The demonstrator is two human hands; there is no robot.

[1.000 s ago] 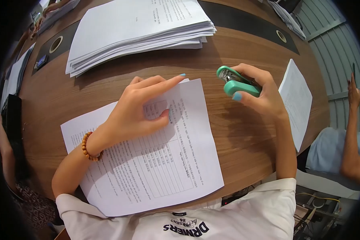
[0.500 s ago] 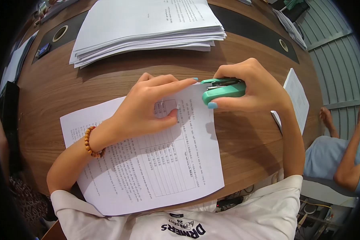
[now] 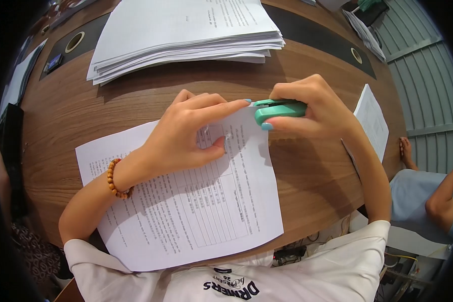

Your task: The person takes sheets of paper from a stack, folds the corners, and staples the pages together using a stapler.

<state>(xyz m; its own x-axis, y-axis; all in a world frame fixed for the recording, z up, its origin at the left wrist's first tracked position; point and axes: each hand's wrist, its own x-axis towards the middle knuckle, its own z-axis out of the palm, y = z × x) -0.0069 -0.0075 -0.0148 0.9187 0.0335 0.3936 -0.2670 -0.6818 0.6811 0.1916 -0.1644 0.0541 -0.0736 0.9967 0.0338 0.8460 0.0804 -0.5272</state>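
A mint-green stapler is gripped in my right hand, fingers above and thumb below. Its jaws sit around the top right corner of a printed sheet or thin set of sheets, pressed nearly closed. My left hand rests on the paper near its top edge, with the index finger stretched along that edge so its tip touches or nearly touches the stapler's nose. The left thumb lies apart from the index finger, on the printed table. Whether several sheets are stacked here I cannot tell.
A thick stack of printed paper stands on the wooden desk beyond my hands. To the right lies another set of papers. A person in light blue sits at far right. A small dark device lies upper left.
My right hand has squeezed the stapler, and its jaws have closed down on the paper's corner. My right forearm has swung slightly outward. The left hand has hardly moved.
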